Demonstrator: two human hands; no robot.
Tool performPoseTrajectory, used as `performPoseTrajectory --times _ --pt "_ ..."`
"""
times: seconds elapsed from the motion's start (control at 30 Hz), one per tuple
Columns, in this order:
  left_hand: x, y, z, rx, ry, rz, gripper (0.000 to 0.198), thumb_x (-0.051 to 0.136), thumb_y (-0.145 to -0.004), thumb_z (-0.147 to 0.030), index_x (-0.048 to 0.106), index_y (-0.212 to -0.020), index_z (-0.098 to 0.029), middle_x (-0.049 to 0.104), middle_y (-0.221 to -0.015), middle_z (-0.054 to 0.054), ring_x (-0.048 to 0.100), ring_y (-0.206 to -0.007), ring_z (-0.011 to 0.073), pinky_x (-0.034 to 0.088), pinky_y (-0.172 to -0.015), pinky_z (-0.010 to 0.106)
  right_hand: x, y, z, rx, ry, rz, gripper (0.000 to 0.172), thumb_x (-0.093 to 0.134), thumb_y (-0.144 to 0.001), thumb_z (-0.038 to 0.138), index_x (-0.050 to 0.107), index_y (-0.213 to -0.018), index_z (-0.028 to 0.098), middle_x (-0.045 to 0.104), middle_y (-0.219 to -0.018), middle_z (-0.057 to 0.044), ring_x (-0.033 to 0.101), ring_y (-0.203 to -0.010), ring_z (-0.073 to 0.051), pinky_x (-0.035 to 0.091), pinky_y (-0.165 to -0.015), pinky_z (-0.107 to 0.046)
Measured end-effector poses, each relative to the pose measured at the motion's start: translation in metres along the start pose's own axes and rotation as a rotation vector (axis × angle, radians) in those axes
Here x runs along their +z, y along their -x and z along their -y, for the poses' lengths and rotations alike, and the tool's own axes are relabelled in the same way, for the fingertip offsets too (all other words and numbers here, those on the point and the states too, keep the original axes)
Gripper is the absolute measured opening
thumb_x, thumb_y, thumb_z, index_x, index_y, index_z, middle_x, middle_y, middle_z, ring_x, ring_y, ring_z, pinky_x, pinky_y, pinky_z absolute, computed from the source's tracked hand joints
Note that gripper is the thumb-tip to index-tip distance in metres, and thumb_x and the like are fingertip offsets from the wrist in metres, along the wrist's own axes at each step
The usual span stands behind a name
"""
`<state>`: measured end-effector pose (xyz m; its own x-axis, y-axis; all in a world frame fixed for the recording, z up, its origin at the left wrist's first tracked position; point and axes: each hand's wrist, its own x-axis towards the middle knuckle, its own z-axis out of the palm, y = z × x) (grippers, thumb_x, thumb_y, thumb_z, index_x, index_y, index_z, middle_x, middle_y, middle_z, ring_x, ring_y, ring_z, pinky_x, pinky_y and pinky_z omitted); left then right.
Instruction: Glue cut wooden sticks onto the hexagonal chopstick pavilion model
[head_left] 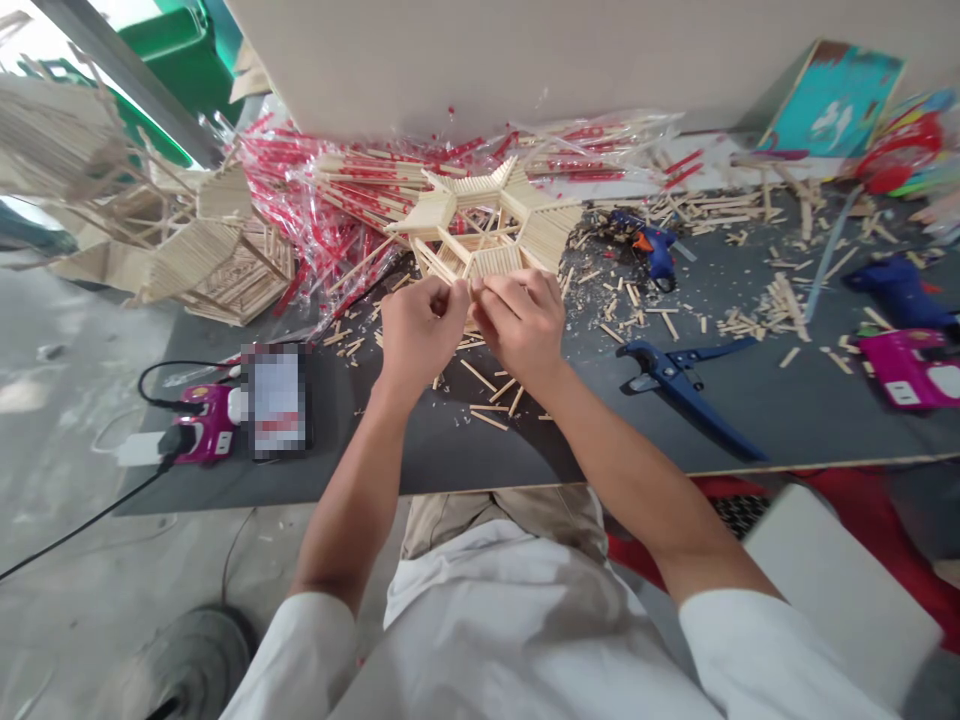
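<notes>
My left hand (421, 332) and my right hand (521, 325) meet over the dark table (787, 410), fingers pinched together on a thin wooden stick (469, 292) at the near edge of a star-shaped stick model (487, 225). The model is pale wood, built from flat panels of sticks, and lies just beyond my fingertips. Both hands are closed. Short cut stick pieces (491, 385) lie scattered under my wrists.
Blue cutters (686, 385) lie right of my right hand, a blue glue gun (654, 245) farther back. Packs of red-wrapped sticks (330, 210) pile behind. Another stick structure (187, 250) stands at left, near a purple device (208, 425) with cables. A magenta box (907, 365) sits far right.
</notes>
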<state>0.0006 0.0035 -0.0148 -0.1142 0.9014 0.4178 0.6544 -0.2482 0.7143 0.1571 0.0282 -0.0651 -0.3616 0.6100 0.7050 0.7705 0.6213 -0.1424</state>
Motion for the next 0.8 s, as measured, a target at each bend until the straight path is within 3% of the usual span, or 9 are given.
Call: performPoseTrajectory --times 0.2,0.47,0.7,0.8 --pt "0.000 -0.001 0.000 -0.006 -0.007 -0.003 0.046 0.061 -0.097 -0.032 0.041 -0.058 -0.020 0.038 -0.055 -0.004 0.033 -0.055 0.0107 0.028 -0.059 0.032 -0.002 -0.003 0.002 0.034 0.003 0.023 0.025 0.056 -0.109 0.037 0.077 -0.104 0.024 0.075 -0.115 -0.008 0.064 -0.107 -0.027 0.046 -0.100 -0.047" --pt "-0.002 0.000 0.003 0.019 0.013 0.034 0.045 0.058 -0.101 -0.040 0.043 -0.063 -0.020 0.040 -0.058 -0.003 0.035 -0.057 0.0114 0.028 -0.060 0.031 -0.008 0.001 0.000 0.038 -0.012 0.039 0.029 0.053 -0.110 0.039 0.073 -0.125 0.026 0.073 -0.124 -0.009 0.063 -0.116 -0.029 0.045 -0.107 -0.050" --pt "-0.008 -0.002 0.007 0.048 0.009 0.114 0.040 0.056 -0.102 -0.041 0.045 -0.069 -0.021 0.045 -0.060 -0.003 0.038 -0.057 0.0118 0.029 -0.061 0.031 -0.027 0.003 -0.030 0.008 -0.102 -0.062 0.063 0.056 -0.100 0.070 0.062 -0.144 0.026 0.066 -0.131 -0.012 0.056 -0.126 -0.034 0.043 -0.112 -0.058" --pt "-0.011 -0.005 0.009 0.052 -0.002 0.137 0.037 0.056 -0.102 -0.039 0.047 -0.070 -0.022 0.046 -0.060 -0.003 0.040 -0.057 0.0121 0.029 -0.061 0.031 -0.029 0.004 -0.055 0.038 -0.158 -0.016 0.077 0.058 -0.095 0.076 0.055 -0.153 0.025 0.058 -0.141 -0.016 0.052 -0.131 -0.038 0.045 -0.110 -0.062"
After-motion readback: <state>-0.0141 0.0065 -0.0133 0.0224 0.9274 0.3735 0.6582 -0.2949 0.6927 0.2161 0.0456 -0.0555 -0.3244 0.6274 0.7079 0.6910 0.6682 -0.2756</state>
